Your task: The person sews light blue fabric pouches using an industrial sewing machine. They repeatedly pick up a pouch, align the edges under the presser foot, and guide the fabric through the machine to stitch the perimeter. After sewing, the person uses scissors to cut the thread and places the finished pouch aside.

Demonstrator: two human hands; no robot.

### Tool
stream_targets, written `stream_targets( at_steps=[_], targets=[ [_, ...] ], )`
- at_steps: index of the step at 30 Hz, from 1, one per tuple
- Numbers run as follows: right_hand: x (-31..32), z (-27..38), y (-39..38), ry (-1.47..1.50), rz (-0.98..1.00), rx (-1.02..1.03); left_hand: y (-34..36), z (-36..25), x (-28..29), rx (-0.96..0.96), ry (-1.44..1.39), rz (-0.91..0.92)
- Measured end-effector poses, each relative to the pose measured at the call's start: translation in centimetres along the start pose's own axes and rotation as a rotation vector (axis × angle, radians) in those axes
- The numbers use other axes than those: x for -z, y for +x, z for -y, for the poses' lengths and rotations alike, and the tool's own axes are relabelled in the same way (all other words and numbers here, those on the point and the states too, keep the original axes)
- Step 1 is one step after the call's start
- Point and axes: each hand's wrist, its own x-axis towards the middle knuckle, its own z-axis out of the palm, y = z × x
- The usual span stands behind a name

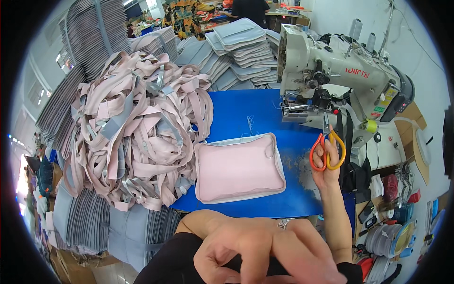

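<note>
My right hand [325, 165] grips scissors [336, 156] with red and yellow handles, blades pointing up beside the sewing machine. My left hand [255, 246] is large and close at the bottom, fingers bent and somewhat apart, with nothing visible in them. A flat pink rectangular fabric piece [240, 173] with a pale grey edge lies on the blue worktop [243, 106], with loose threads above it. A large tangled heap of pink and grey fabric strips [137, 128] sits to its left.
A white sewing machine [345, 80] with thread cones stands at right. Stacked grey panels [236, 47] are behind, more stacks [85, 222] at left. Shelves with spools and supplies [392, 236] are at lower right. A person in dark clothing [248, 12] stands in the background.
</note>
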Motion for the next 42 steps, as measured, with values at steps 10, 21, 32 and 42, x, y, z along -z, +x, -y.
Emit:
stream_targets(
  at_steps=[10,21,32,42],
  targets=[
    [1.1,0.2,0.0,-0.002,0.057,-0.033,-2.0,-2.3,-2.0,0.448,0.205,-0.254],
    [1.4,-0.2,0.0,-0.013,0.028,0.004,-4.0,-1.4,0.0,0.573,0.131,-0.309],
    [1.3,-0.6,-0.3,-0.08,-0.016,0.009,-8.1,-0.8,6.2,0.805,1.01,-0.498],
    [-1.0,-1.8,-0.9,-0.02,0.052,-0.156,-9.8,-1.5,22.5,0.671,1.76,-0.683]
  ],
)
